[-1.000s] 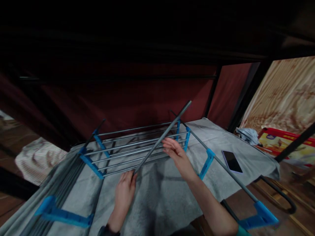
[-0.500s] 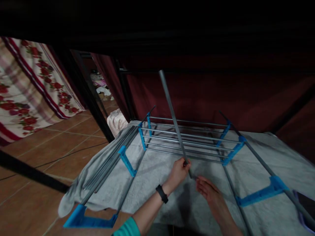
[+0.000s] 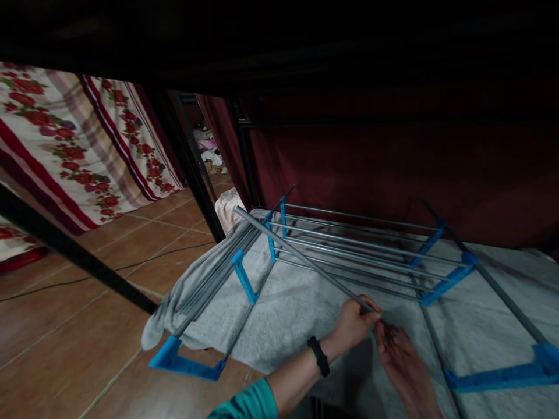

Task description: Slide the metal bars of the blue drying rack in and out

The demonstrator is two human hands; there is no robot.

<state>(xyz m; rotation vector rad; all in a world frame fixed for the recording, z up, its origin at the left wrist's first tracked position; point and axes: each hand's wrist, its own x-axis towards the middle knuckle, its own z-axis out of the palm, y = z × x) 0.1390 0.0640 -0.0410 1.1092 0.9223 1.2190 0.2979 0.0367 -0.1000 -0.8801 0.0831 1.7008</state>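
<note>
A long grey metal tube (image 3: 301,256) slants across the middle, its far end raised toward the left. My left hand (image 3: 356,320), with a black band on the wrist, is closed around it near its lower end. My right hand (image 3: 404,364) is just right of that, palm partly turned up and fingers loosely extended. Its fingertips meet the tube's darker lower end, and the exact contact is hard to make out. Behind the tube lies a partly assembled rack (image 3: 349,235) of thin metal rods between blue plastic brackets (image 3: 448,282), with long side poles.
Several loose grey tubes (image 3: 218,270) lie along the left side of the grey blanket (image 3: 301,317). A blue bracket (image 3: 187,364) juts past its front left edge. Black frame posts (image 3: 192,169) stand at left, a dark red curtain (image 3: 371,169) behind. Tiled floor (image 3: 87,326) extends left.
The tube has swung from nearly upright to a low slant leftward. My hands have come closer together at its lower end. The view has turned, shifting the scene right.
</note>
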